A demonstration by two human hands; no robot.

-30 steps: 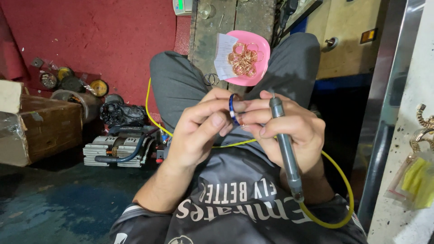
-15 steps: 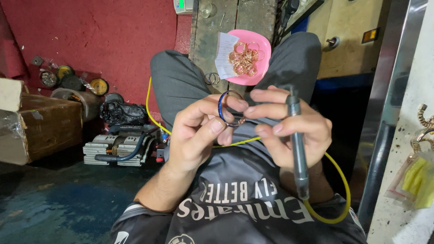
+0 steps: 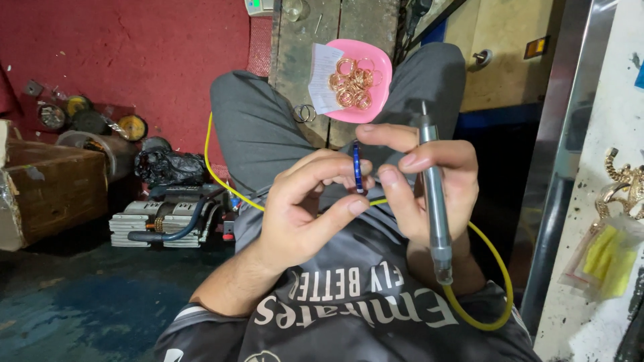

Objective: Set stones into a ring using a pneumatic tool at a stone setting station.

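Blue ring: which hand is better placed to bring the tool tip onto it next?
Probably the right hand: it already holds the grey pen-shaped tool, while the left hand pinches the blue ring edge-on beside it.

A dark red wall (image 3: 134, 53) is filling the upper left of the view, with round discs (image 3: 80, 117) lying along its foot. Below it, a stained blue-green floor (image 3: 60, 315) is catching a dull sheen from the overhead light. A worn wooden box (image 3: 47, 194) is sitting at the left edge, and a grey block-shaped machine (image 3: 168, 218) is resting on the floor beside it. A weathered wooden plank bench (image 3: 302, 40) is running up the middle. On the right, a yellowish cabinet (image 3: 510, 60) is standing behind a metal post (image 3: 563, 154), and a white spattered surface (image 3: 604, 121) is taking up the far edge.
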